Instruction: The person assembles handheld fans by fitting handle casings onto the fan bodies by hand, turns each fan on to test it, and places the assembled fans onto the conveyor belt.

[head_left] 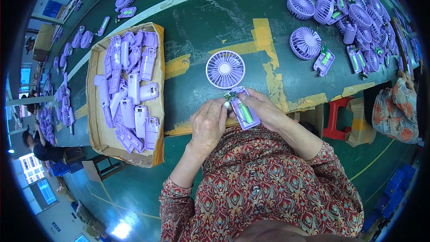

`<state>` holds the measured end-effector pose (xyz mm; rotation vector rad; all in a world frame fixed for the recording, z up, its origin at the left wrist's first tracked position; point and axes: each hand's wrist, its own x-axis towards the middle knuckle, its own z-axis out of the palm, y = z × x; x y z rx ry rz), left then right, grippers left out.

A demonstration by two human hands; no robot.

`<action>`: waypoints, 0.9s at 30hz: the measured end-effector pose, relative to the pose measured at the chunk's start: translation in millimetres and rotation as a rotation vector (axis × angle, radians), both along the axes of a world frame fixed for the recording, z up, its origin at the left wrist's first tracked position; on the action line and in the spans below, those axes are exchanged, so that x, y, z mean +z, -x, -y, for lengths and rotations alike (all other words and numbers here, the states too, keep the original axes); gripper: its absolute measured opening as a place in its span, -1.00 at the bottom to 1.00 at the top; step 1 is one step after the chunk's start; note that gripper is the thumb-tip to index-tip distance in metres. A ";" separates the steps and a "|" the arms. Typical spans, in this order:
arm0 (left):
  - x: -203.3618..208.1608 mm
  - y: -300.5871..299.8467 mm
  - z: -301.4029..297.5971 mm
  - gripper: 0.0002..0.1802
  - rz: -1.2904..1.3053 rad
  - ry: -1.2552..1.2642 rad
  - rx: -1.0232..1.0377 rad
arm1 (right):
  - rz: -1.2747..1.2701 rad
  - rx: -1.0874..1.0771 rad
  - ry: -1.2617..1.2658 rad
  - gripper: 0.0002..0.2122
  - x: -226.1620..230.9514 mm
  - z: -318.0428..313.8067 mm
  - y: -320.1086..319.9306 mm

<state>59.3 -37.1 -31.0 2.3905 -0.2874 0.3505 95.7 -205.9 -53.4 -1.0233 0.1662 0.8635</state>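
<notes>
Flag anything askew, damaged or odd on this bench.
The yellow markings on the green tabletop are ragged and patchy, so they look worn. The cardboard box also appears to overhang the near edge, though the wide lens may exaggerate that. The open purple casing is too small here to judge for damage.

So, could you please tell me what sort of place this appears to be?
Probably a factory floor where small fans are assembled: purple fans are heaped on the long green worktable, loose casings lie in a cardboard box, and the right hand holds an open casing.
</notes>
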 end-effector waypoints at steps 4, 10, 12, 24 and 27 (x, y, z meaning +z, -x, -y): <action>-1.4 -2.8 -0.2 -0.83 0.047 -0.007 -0.002 | -0.061 -0.045 -0.086 -0.65 3.5 -0.3 -0.8; -1.0 -4.6 0.3 -0.82 -0.013 0.070 -0.038 | -0.120 -0.116 -0.071 -0.58 2.9 -0.3 -2.3; -0.1 -4.9 1.1 -0.83 -0.052 0.087 -0.033 | -0.073 -0.096 -0.106 -0.57 0.3 0.7 -3.1; -1.0 -4.5 5.9 -0.87 -0.165 0.093 -0.006 | -0.039 -0.083 -0.052 -0.65 -1.0 3.0 -2.5; -4.1 -2.7 6.3 -0.87 -0.173 0.091 0.001 | -0.027 -0.076 -0.050 -0.64 -1.1 3.4 -1.4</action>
